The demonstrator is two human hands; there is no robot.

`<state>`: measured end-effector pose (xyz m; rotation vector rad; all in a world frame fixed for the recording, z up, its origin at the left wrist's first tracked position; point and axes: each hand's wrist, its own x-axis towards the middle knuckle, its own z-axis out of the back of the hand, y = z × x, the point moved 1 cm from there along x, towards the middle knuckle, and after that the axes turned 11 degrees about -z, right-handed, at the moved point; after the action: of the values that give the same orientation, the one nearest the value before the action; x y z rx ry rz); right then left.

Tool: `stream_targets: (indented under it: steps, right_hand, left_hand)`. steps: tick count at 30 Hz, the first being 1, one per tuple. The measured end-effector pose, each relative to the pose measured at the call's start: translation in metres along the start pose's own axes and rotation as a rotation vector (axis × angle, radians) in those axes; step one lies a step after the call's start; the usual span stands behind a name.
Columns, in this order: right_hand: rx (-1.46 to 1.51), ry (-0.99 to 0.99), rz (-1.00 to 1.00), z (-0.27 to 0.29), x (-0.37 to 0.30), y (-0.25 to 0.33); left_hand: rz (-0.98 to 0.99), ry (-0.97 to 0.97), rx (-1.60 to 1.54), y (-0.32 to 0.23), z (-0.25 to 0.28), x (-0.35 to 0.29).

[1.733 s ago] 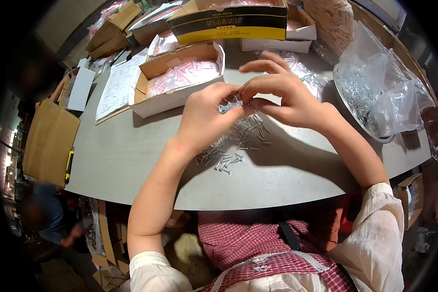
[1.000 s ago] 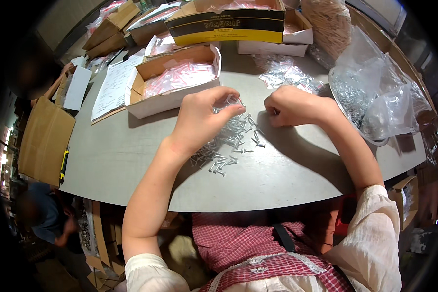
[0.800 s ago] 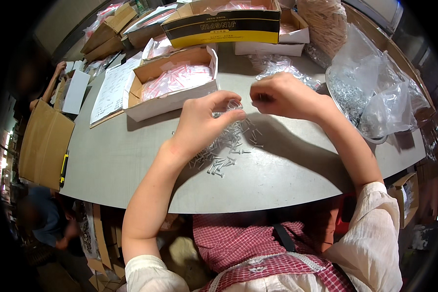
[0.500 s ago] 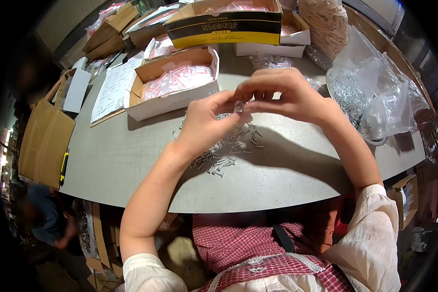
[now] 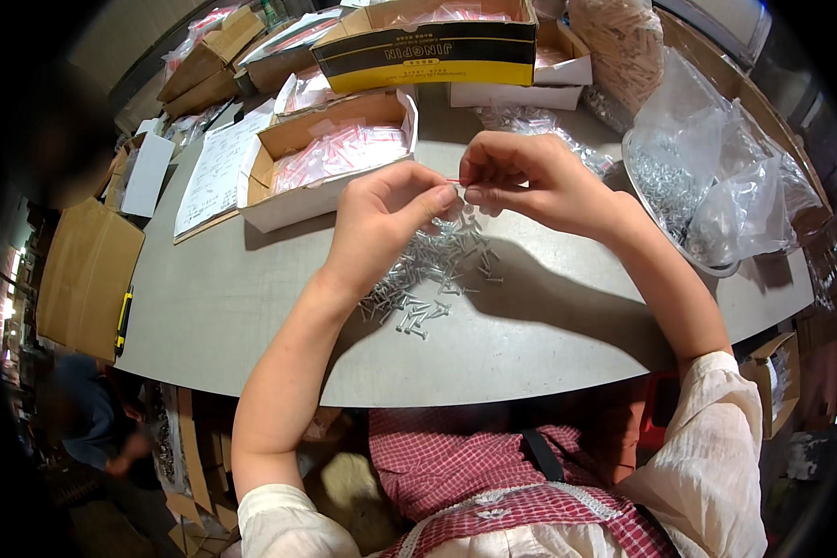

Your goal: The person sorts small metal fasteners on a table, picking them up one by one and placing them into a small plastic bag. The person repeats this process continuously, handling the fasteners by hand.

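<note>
Above a loose pile of silver screws (image 5: 426, 270), both hands hold a small clear zip bag (image 5: 468, 211) by its red-striped top edge. My left hand (image 5: 378, 219) pinches one end of that edge between thumb and forefinger. At the other end, the thumb and curled fingers of my right hand (image 5: 544, 179) are closed on it. The clear lower part hangs between the hands, with small pieces in it that I cannot make out. Just beyond my left hand stands a white cardboard box (image 5: 335, 193) holding many small flat red-edged bags (image 5: 344, 153).
A bowl (image 5: 644, 209) of screws and clear plastic bags stands at the right. Behind are a black-and-yellow box (image 5: 428, 61) and filled clear bags (image 5: 539, 121). A written sheet (image 5: 216, 167) and a yellow-black cutter (image 5: 124, 321) lie left. Another person (image 5: 88, 409) is at lower left.
My hands have drawn slightly apart. The bag's red edge now shows stretched between my fingertips, where before a bunched clear part showed between them. More of the screw pile is visible.
</note>
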<state>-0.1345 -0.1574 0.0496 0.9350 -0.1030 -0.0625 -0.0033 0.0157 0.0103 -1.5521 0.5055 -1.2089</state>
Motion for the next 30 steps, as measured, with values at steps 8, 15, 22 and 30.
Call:
stream_targets:
  steps: [8, 15, 22, 30]
  right_hand:
    - [0.349, 0.164, -0.155, -0.016, 0.001, -0.003]
    - [0.455, 0.253, -0.158, -0.018, 0.004, -0.004]
    - [0.561, -0.022, -0.202, 0.004, 0.012, -0.01]
    - [0.538, -0.256, -0.236, 0.029, 0.017, -0.009]
  left_hand:
    - [0.041, 0.032, 0.046, -0.006, 0.003, -0.004]
    - [-0.051, 0.052, -0.001, -0.009, 0.001, -0.003]
    - [-0.028, -0.168, 0.162, -0.01, 0.015, 0.019]
    - [0.407, 0.133, 1.142, 0.043, 0.119, 0.091]
